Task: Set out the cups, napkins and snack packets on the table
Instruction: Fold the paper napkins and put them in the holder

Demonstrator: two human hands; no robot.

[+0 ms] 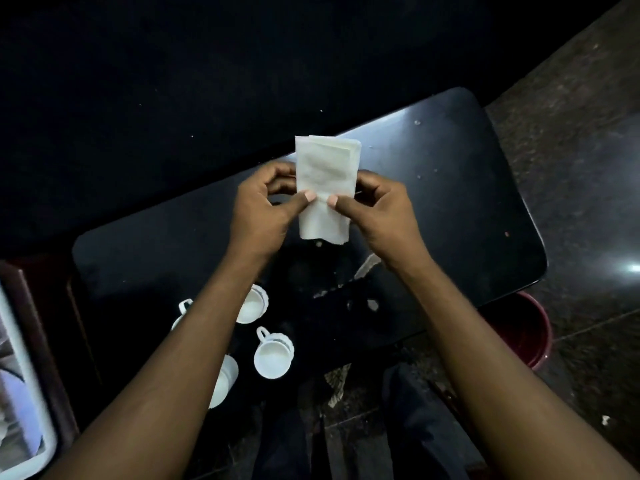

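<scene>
A folded white napkin [325, 181] is held upright above the middle of the black table [467, 202]. My left hand [263, 209] pinches its left edge and my right hand [377, 209] pinches its right edge, thumbs on the near face. Several white cups stand near the table's front left: one with a handle [273, 355], one under my left forearm [254, 304], a tall one [225, 382] and one mostly hidden by the arm [183, 311]. I see no snack packets.
A dark red bucket [530, 330] stands on the floor under the table's right front corner. A white-rimmed tray or box [24, 393] lies at the far left on a dark wooden surface. My legs show below the table edge.
</scene>
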